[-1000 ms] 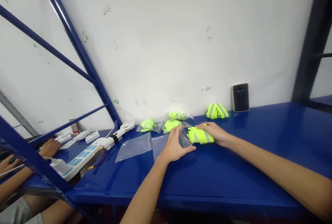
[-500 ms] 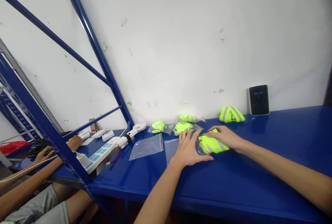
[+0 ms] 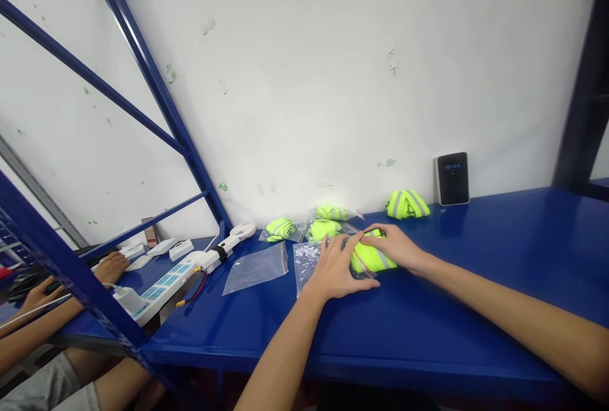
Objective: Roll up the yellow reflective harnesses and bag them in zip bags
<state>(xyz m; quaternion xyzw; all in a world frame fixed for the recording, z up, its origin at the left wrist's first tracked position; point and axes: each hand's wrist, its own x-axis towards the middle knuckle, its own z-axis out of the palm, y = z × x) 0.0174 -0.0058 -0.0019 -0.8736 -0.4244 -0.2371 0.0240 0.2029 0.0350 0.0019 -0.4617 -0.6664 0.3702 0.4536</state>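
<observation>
My right hand [image 3: 397, 247] grips a folded neon-yellow reflective vest [image 3: 378, 261] with grey stripes, thumb and fingers closed over its upper side. My left hand [image 3: 334, 269] is at the mouth of a clear zip bag [image 3: 305, 264], fingers curved over it and thumb stretched to the right along the table. The bag's red-lined edge lies across the vest's left end, so that end appears to be inside the mouth. Crinkled plastic shows left of my left hand; the fingers hide much of the opening.
A flat zip bag [image 3: 257, 268] lies to the left. Bagged yellow bundles [image 3: 323, 229] and an unbagged one [image 3: 408, 205] sit by the wall, near a black-fronted device [image 3: 452, 179]. A power strip [image 3: 166, 284], small fan [image 3: 243, 230] and blue post [image 3: 85, 278] stand left; a co-worker's hand [image 3: 111, 266] rests beyond.
The vest and my right hand have shifted slightly left, towards the bag mouth. The bag's red-lined edge now crosses the vest, and its plastic is more wrinkled. The camera has turned a little right.
</observation>
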